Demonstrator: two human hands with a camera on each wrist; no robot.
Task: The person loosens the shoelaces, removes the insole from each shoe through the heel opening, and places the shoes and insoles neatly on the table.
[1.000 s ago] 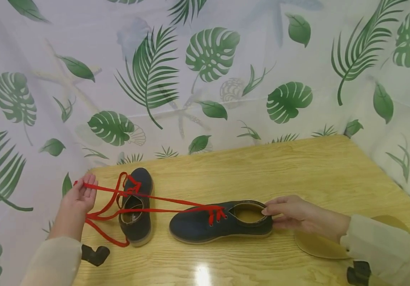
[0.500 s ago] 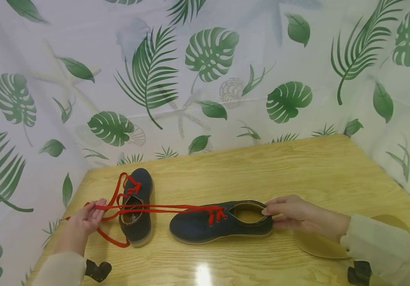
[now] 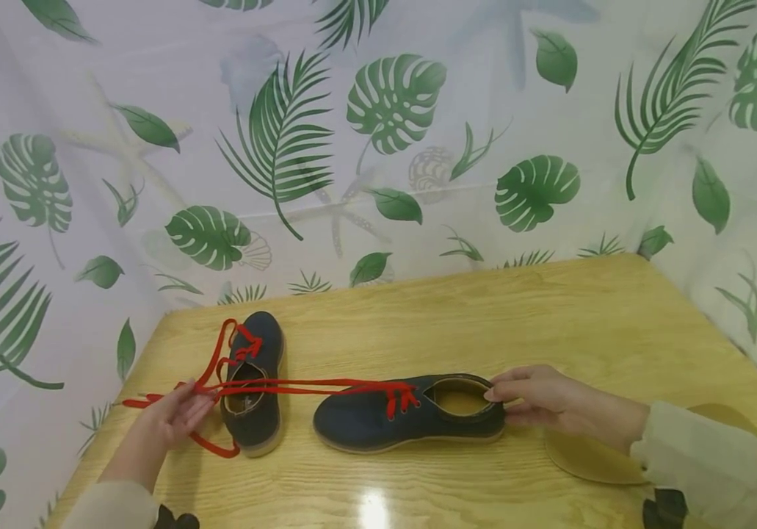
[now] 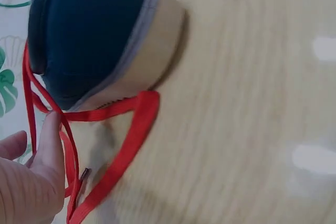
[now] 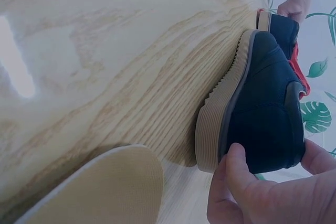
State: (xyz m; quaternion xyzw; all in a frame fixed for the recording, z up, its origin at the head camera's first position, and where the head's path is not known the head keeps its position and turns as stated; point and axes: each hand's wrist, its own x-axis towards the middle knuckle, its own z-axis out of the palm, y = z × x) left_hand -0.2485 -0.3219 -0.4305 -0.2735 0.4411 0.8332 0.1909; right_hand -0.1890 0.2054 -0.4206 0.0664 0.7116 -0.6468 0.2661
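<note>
A dark blue shoe (image 3: 365, 422) lies sole-down on the wooden table, toe pointing left. My right hand (image 3: 540, 397) pinches its heel collar, with the thumb at the rim and fingers against the back. Long red shoelaces (image 3: 315, 386) run from its eyelets leftward, nearly side by side. They cross the opening of a second blue shoe (image 3: 261, 430), which stands toe-away. At that shoe's left, my left hand (image 3: 169, 422) holds the laces between thumb and fingers. The left wrist view shows the red laces (image 4: 73, 150) beside the index finger and the second shoe's heel (image 4: 94, 35).
A beige insole-shaped piece (image 3: 596, 455) lies partly under the right sleeve; the right wrist view shows its rounded end (image 5: 115, 187). The second shoe's red lace (image 3: 216, 447) loops loosely on the table. A leaf-print cloth (image 3: 378, 169) hangs behind the table.
My left hand has come down and to the right, from beyond the second shoe to close beside it. The spread laces have drawn together. The right hand and its shoe have stayed put.
</note>
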